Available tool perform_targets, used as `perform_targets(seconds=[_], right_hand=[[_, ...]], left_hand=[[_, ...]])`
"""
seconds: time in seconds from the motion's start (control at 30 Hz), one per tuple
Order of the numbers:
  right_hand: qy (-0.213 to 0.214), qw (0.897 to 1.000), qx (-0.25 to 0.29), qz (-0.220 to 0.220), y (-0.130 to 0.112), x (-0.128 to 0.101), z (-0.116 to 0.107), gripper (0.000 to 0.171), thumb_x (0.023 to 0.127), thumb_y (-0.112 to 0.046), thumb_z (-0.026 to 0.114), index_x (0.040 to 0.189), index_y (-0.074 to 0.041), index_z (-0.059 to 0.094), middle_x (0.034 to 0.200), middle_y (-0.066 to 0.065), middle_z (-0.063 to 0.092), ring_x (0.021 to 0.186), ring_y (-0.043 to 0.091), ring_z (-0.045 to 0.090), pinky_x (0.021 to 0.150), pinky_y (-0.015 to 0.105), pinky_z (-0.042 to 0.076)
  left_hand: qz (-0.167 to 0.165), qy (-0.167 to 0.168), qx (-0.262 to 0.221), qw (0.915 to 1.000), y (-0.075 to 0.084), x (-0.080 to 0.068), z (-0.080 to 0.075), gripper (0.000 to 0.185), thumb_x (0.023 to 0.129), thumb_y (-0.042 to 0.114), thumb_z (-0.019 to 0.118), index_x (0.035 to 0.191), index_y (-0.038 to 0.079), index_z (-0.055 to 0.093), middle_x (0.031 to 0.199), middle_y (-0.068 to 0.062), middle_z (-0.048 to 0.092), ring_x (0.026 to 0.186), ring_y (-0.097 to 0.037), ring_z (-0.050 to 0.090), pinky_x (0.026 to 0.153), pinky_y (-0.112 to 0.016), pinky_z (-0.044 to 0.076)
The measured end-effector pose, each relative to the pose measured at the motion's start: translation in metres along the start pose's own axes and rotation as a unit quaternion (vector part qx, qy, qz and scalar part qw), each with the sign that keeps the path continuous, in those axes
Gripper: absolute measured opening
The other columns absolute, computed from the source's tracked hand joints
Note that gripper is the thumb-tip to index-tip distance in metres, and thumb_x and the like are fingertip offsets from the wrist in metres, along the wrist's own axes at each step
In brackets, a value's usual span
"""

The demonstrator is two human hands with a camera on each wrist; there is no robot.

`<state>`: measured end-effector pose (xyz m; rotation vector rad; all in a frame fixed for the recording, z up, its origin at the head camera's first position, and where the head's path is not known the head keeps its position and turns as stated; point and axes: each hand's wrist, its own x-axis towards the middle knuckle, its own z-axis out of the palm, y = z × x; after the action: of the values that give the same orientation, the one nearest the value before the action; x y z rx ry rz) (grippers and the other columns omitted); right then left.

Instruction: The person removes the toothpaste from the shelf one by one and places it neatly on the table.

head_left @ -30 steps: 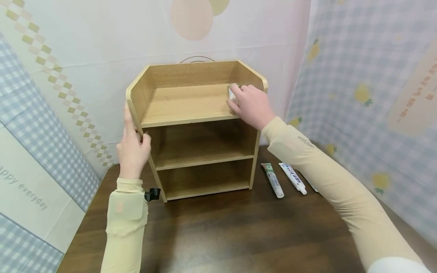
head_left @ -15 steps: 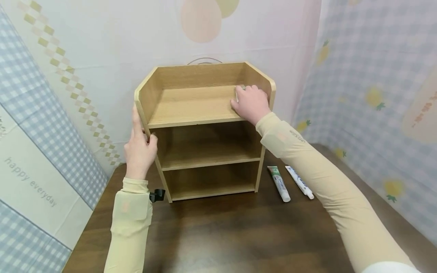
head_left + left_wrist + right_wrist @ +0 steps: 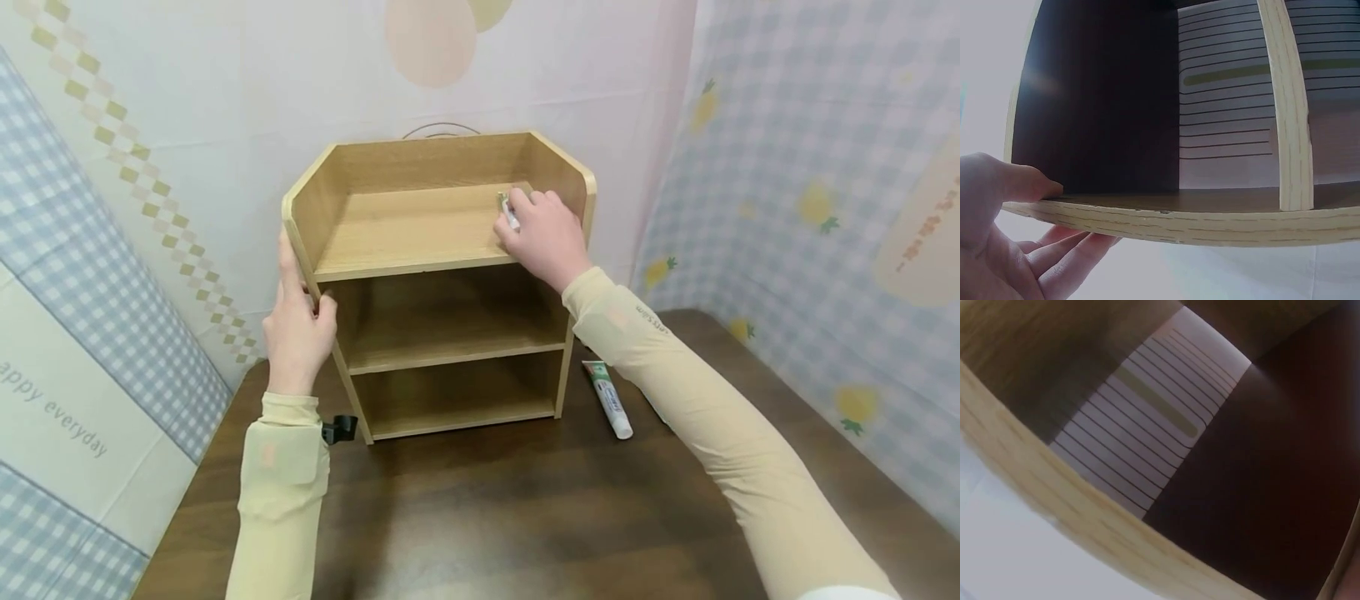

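Observation:
A wooden shelf unit (image 3: 450, 361) stands on the dark table, with an open-topped upper tray and two compartments below. My left hand (image 3: 298, 337) grips its left side panel; in the left wrist view the thumb (image 3: 1032, 181) lies on the inner face and the fingers are outside. Over the right end of the top board, my right hand (image 3: 546, 237) holds a small white tube (image 3: 509, 212) with a greenish end, apparently toothpaste, between thumb and fingers. The hand covers most of it. The right wrist view shows mainly the shelf's pale wooden edge (image 3: 1085, 506) and dark interior.
A green-and-white toothpaste tube (image 3: 609, 402) lies on the table (image 3: 480, 517) right of the shelf. A sliver of another thing shows beside my right sleeve (image 3: 697, 400). Patterned cloth walls (image 3: 780, 167) stand behind and to the right.
My right hand has turned slightly at the shelf's right end, so more of its tube shows. My sleeve now hides the blue-and-white tube. The left hand keeps its grip; the head view shifted slightly.

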<state>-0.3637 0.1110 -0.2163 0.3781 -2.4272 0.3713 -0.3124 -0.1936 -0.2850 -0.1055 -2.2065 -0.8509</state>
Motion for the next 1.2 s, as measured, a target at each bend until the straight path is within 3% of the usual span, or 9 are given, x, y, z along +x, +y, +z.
perform_targets(seconds=[0.2,0.53,1.03,1.2], right_hand=[[0.03,0.999,0.013,-0.032,-0.001,-0.009,0.005,0.025,0.09,-0.027,0.043,0.097,-0.006,0.054,0.081,0.012,0.051,0.079,0.031,0.046,0.065,0.039,0.038],[0.069,0.994,0.019,-0.079,0.0,-0.022,0.005,0.026,0.088,-0.025,0.052,0.1,-0.003,0.059,0.078,0.013,0.05,0.074,0.032,0.043,0.068,0.038,0.035],[0.156,0.976,-0.002,-0.151,-0.005,-0.049,0.002,0.024,0.083,-0.021,0.064,0.102,-0.005,0.062,0.076,0.013,0.051,0.069,0.032,0.045,0.061,0.04,0.036],[0.17,0.973,0.006,-0.156,-0.005,-0.055,0.004,0.028,0.083,-0.018,0.064,0.108,-0.005,0.062,0.079,0.015,0.052,0.072,0.032,0.047,0.063,0.041,0.038]], left_hand=[[-0.003,0.005,0.004,1.0,-0.001,0.0,-0.001,0.084,0.086,0.012,0.043,0.156,0.035,0.002,0.105,-0.018,0.061,0.067,-0.036,0.049,0.059,-0.045,0.036],[0.0,-0.001,0.007,1.0,-0.003,-0.001,-0.001,0.084,0.086,0.012,0.043,0.156,0.034,0.001,0.105,-0.019,0.059,0.064,-0.034,0.046,0.058,-0.041,0.034],[0.001,0.011,0.008,0.9999,-0.004,0.001,-0.002,0.083,0.086,0.013,0.042,0.156,0.033,0.003,0.1,-0.018,0.059,0.067,-0.036,0.047,0.06,-0.046,0.036],[-0.001,0.011,0.009,0.9999,-0.005,0.0,-0.003,0.083,0.086,0.013,0.042,0.156,0.034,0.002,0.099,-0.018,0.058,0.066,-0.036,0.046,0.061,-0.047,0.036]])
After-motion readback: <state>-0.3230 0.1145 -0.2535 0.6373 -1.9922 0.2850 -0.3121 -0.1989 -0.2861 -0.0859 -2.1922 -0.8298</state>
